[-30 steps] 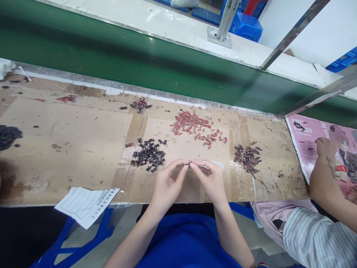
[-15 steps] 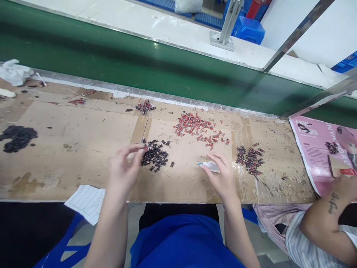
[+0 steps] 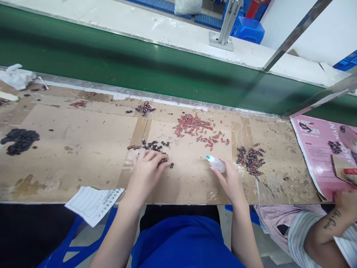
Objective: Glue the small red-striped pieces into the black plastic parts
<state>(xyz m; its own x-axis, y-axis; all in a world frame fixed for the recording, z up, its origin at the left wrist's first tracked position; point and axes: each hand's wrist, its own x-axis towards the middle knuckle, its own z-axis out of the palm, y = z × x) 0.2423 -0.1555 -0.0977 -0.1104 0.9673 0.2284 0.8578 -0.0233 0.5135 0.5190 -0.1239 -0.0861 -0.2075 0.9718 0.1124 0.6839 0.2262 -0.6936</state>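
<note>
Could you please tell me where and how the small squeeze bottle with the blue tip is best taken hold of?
Probably by the translucent body of the squeeze bottle, from the right, pinched across its sides. The body is the wider part, while the narrow blue tip points left and away from the person; the right hand holds it by the body.

A second ago my hands met fingertip to fingertip; now they are well apart. My left hand [image 3: 147,167] has come down over the pile of black pieces [image 3: 152,145]. My right hand [image 3: 231,178] now grips the small bottle [image 3: 217,164], its blue tip [image 3: 208,158] turned farther upward. A co-worker's hand [image 3: 346,201] has dropped to the near edge of the pink poster [image 3: 318,163].
</note>
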